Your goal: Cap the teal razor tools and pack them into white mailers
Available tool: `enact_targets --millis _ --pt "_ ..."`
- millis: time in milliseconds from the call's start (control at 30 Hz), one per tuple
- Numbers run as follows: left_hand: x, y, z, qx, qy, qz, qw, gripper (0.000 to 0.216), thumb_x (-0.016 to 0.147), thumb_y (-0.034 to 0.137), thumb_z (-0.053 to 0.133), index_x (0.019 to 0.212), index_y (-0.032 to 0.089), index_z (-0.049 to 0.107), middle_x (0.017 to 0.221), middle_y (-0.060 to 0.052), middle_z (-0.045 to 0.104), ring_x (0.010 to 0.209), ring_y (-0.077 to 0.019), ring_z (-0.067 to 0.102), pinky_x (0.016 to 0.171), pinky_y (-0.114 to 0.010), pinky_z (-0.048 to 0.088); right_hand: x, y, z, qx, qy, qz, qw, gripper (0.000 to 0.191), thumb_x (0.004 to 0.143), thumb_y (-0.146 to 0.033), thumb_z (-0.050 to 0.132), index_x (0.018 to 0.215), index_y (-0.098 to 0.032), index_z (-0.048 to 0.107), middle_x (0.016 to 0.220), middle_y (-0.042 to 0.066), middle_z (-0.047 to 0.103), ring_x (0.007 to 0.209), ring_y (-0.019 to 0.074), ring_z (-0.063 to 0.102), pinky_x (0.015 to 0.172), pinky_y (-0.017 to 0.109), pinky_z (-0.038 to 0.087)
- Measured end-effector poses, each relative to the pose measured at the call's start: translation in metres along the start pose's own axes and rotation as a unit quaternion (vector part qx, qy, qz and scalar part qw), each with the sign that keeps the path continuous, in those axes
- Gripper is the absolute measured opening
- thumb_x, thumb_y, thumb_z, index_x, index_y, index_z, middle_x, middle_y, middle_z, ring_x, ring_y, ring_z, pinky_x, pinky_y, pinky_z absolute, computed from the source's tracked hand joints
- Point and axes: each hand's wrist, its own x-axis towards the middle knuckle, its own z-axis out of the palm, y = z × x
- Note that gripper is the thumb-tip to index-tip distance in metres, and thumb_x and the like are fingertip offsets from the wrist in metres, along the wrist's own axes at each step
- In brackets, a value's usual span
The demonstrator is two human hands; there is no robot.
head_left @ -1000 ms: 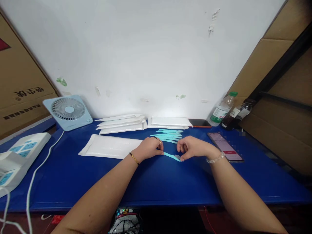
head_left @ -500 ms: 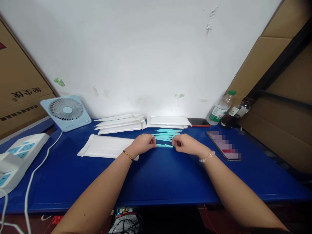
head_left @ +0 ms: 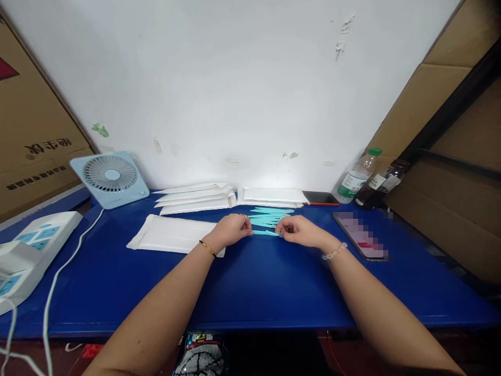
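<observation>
A slim turquoise stick [head_left: 264, 233], shaped like an eyebrow razor, lies level between my hands just above or on the table. My left hand [head_left: 235, 228] pinches its left end between thumb and fingertips. At its other end, my right hand [head_left: 295, 230] is closed, with thumb and index finger on the tip, where a small clear or greyish bit shows. Just behind, several more turquoise sticks [head_left: 270, 216] lie in a loose zigzag pile. Under my left wrist, a white padded envelope [head_left: 168, 235] lies flat, its right part partly covered.
More white padded envelopes [head_left: 195, 199] are stacked along the wall, with others [head_left: 274, 196] beside a dark phone [head_left: 321, 198]. A second phone [head_left: 360, 237] lies right. Two bottles [head_left: 357, 177] stand at the back right. A blue fan [head_left: 111, 177] and power strip [head_left: 39, 243] occupy the left.
The view has shifted slightly. Both hands keep their places at the stick's ends; a little more of the clear or greyish tip shows by my right fingers.
</observation>
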Motion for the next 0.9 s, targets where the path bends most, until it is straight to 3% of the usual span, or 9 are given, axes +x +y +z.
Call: enact_targets --millis 400,500,600,700,800,900 --pt "0.004 0.007 0.016 -0.013 0.027 0.026 0.999 0.020 0.080 0.038 0.056 0.077 0.020 0.064 0.073 0.000 0.065 0.066 -0.0142 0.058 0.057 -0.024 0.038 0.002 -0.008 0.003 0.009 0.026 -0.007 1.000 0.020 0.081 -0.025 0.053 0.094 -0.016 0.066 0.072 0.002 0.062 0.063 0.0125 0.054 0.059 0.024 0.043" --pt "0.007 0.010 0.020 0.002 0.072 0.032 0.997 0.020 0.080 0.038 0.057 0.086 0.020 0.063 0.084 -0.002 0.066 0.078 -0.0164 0.060 0.066 -0.025 0.042 0.001 -0.002 -0.003 -0.026 0.037 -0.002 0.999 0.018 0.081 -0.025 0.054 0.091 -0.016 0.066 0.076 0.003 0.063 0.066 0.0137 0.056 0.062 0.025 0.044" --pt "0.003 0.007 0.007 0.005 0.111 0.032 0.993 0.027 0.081 0.041 0.054 0.098 0.021 0.062 0.097 -0.004 0.065 0.089 -0.0189 0.060 0.075 -0.027 0.044 0.000 0.002 -0.010 -0.105 0.086 -0.009 0.991 0.020 0.079 -0.029 0.058 0.094 -0.018 0.066 0.090 0.007 0.062 0.079 0.0177 0.059 0.073 0.030 0.046" --pt "-0.011 -0.005 -0.024 -0.008 0.074 0.023 0.997 0.035 0.080 0.047 0.053 0.102 0.021 0.063 0.105 -0.006 0.064 0.096 -0.0212 0.059 0.081 -0.029 0.044 0.004 0.004 -0.012 -0.154 0.138 -0.011 0.978 0.047 0.076 -0.043 0.064 0.116 -0.019 0.059 0.114 0.011 0.056 0.103 0.0248 0.055 0.088 0.037 0.044" --pt "-0.032 -0.025 -0.055 -0.010 0.012 -0.002 1.000 0.072 0.056 0.051 0.075 0.121 0.026 0.057 0.126 -0.006 0.056 0.111 -0.0261 0.054 0.091 -0.031 0.042 0.013 0.008 -0.006 -0.179 0.122 0.009 0.976 0.083 0.068 -0.057 0.068 0.137 -0.020 0.041 0.135 0.015 0.044 0.123 0.0318 0.042 0.100 0.043 0.036" --pt "-0.047 -0.040 -0.067 0.018 -0.071 -0.052 0.996 0.109 0.037 0.045 0.083 0.136 0.031 0.042 0.141 -0.008 0.044 0.124 -0.0307 0.045 0.099 -0.035 0.038 0.020 0.011 0.000 -0.196 0.081 0.040 0.977 0.087 0.070 -0.061 0.065 0.141 -0.019 0.036 0.141 0.016 0.039 0.128 0.0342 0.036 0.103 0.046 0.031"
